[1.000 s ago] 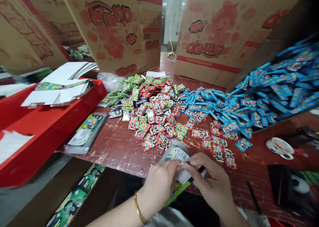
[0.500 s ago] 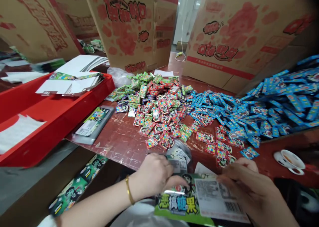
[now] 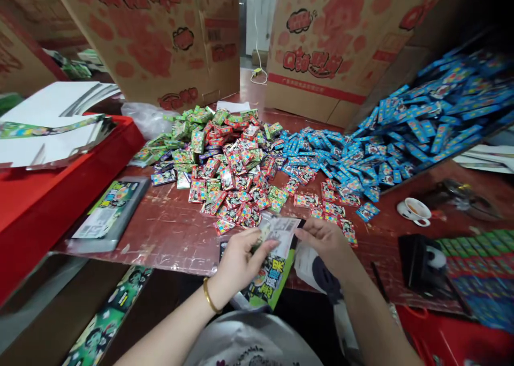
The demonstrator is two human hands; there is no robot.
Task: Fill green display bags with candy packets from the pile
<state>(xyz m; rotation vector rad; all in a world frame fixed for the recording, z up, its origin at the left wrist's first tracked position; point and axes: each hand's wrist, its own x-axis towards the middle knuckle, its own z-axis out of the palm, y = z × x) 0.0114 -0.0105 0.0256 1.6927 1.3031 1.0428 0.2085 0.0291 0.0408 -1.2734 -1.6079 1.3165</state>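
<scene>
A green printed candy bag (image 3: 266, 281) with a white label (image 3: 283, 232) slants over the table's front edge, close to my body. My left hand (image 3: 246, 256), a gold bangle at its wrist, grips the bag's left side with the thumb across the front. On the other side, my right hand (image 3: 327, 246) pinches the upper right corner by the label. Just beyond both hands lies a heap of small red and green candy packets (image 3: 236, 178). Part of the bag is hidden behind my left fingers.
Blue candy packets (image 3: 333, 154) spill from a box at right. A cup (image 3: 414, 210) and a tape dispenser (image 3: 420, 264) stand nearer. At left are a red tray (image 3: 100, 167) and a stack of bags (image 3: 110, 216). Large cartons (image 3: 156, 44) rise behind.
The view has swung right and shows more of the table. The candy bag has gone from nearly level to a steep slant, and both hands have moved with it.
</scene>
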